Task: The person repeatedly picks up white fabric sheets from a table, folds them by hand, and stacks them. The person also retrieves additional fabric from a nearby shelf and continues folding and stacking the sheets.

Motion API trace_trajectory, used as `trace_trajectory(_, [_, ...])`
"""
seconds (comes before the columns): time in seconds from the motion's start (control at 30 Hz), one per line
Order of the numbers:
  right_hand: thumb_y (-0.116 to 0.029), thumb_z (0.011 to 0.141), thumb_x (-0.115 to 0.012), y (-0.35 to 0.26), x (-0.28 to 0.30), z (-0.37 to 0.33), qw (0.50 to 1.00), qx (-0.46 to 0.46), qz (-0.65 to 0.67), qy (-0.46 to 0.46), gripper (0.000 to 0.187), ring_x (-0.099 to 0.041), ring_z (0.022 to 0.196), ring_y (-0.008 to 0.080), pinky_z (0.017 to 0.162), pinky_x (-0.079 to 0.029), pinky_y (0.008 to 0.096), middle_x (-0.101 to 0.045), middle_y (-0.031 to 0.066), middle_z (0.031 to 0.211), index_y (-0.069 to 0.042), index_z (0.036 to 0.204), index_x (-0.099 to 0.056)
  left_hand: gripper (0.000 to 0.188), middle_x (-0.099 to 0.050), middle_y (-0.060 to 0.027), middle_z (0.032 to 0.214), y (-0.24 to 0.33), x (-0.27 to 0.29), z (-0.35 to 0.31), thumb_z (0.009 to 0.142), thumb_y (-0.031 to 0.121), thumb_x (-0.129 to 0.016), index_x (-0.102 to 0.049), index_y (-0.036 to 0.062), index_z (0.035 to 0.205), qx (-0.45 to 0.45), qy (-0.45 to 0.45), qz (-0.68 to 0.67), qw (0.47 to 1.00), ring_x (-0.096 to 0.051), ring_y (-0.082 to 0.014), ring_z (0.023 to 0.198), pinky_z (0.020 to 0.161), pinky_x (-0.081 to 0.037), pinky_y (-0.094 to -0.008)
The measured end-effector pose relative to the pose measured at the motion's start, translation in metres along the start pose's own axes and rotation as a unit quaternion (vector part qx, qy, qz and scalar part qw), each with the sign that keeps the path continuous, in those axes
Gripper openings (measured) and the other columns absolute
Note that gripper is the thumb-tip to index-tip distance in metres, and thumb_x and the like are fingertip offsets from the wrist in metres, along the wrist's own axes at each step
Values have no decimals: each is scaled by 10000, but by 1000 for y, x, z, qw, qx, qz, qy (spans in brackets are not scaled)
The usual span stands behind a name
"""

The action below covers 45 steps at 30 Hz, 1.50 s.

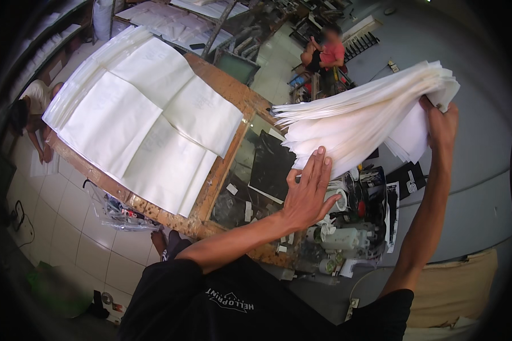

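A thick bundle of thin white sheets is held up at the right, its loose edges fanning out toward the left. My right hand grips the bundle's folded-over right end. Fingers stretched and thumb apart, my left hand lies flat against or just at the lower left side of the bundle; full contact is hard to make out. More white sheets lie to the left in overlapping stacks on a wooden-framed table. Faint grey marks show on some of them.
The table's worn wooden edge borders a dark glass panel with scraps on it. Bottles, tape and tools crowd the area right of my left hand. One person sits at the back; another crouches at the far left.
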State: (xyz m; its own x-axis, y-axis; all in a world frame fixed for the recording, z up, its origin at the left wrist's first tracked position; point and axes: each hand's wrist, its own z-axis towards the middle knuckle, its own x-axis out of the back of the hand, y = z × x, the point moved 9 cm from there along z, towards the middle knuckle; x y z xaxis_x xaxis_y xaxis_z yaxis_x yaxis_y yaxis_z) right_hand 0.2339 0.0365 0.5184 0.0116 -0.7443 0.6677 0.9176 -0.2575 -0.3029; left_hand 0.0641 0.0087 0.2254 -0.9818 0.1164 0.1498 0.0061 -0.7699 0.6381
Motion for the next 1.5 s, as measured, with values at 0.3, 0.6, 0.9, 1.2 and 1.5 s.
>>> trace_trajectory(0.3, [-138, 798, -692, -1, -13, 0, 997, 20, -68, -25, 190, -542, 575, 111, 562, -440, 300, -632, 54, 675, 36, 874, -686, 490, -530, -265, 1226, -19, -7, 29, 960, 207, -425, -383, -42, 1380, 92, -104, -211, 968, -570, -388, 903, 813, -424, -451])
trace_trajectory(0.6, [-119, 808, -661, -26, -27, -21, 994, 45, -79, -53, 169, -535, 570, 99, 550, -431, 296, -627, 42, 656, 25, 886, -699, 234, -605, -168, 807, -25, -1, 33, 894, 190, -557, -672, 14, 995, 146, -153, -104, 972, -576, -342, 559, 668, -463, -418])
trace_trajectory(0.9, [-135, 820, -667, -9, -21, -17, 997, 17, -58, -41, 180, -568, 565, 128, 548, -444, 319, -637, 74, 658, 32, 880, -691, 495, -410, -319, 1340, -25, 26, 37, 758, 160, -748, -527, 3, 1173, -31, 55, -184, 981, -424, -494, 1218, 1006, -360, -511])
trace_trajectory(1.2, [-147, 815, -638, -17, -27, -9, 995, 25, -86, -46, 190, -583, 562, 147, 554, -448, 324, -646, 84, 655, 19, 885, -696, 649, -239, -380, 1468, 0, -4, -2, 900, 181, -600, -263, -73, 1393, -28, 3, -284, 958, -278, -528, 1358, 1141, -230, -518])
trace_trajectory(1.5, [26, 757, -609, -84, -36, -69, 965, 221, -32, -138, 185, -630, 663, 155, 655, -489, 304, -703, 119, 761, 6, 915, -703, 513, -431, -258, 1409, -54, -54, 53, 1010, 367, -402, -481, -32, 1323, 162, -162, -429, 874, -474, -425, 1244, 1106, -334, -416])
